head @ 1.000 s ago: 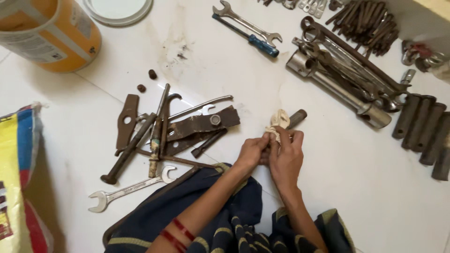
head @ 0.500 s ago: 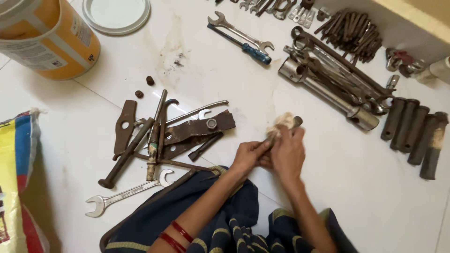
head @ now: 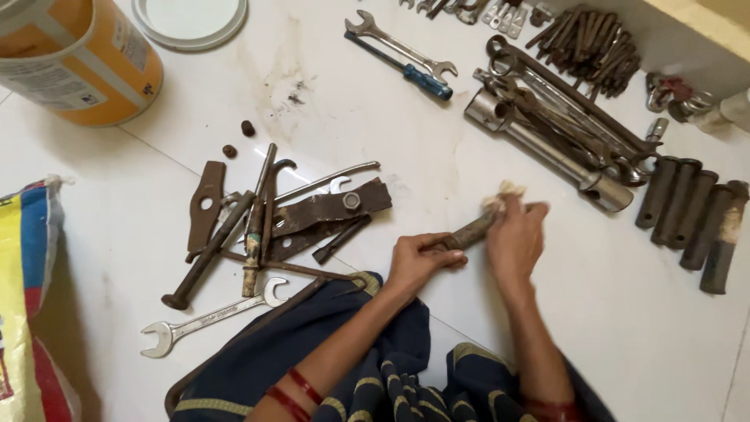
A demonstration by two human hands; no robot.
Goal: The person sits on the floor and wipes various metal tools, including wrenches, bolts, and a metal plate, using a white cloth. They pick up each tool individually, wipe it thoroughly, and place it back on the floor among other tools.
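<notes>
A heap of rusty tools [head: 281,215] is seen left of the hands, an open-ended spanner [head: 209,316] below it, tube spanners [head: 547,144] beyond. All lies on a white tiled floor [head: 625,312]. A rusty rod [head: 466,232], slanting up-right, is gripped by the left hand [head: 418,258]; a cloth [head: 500,195] is clasped over its far end by the right hand [head: 517,238].

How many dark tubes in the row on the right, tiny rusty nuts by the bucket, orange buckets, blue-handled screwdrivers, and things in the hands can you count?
Dark tubes: 4
Tiny rusty nuts: 2
Orange bucket: 1
Blue-handled screwdriver: 1
Held things: 2, a rusty rod in the left hand and a cloth in the right hand
Total: 10
</notes>
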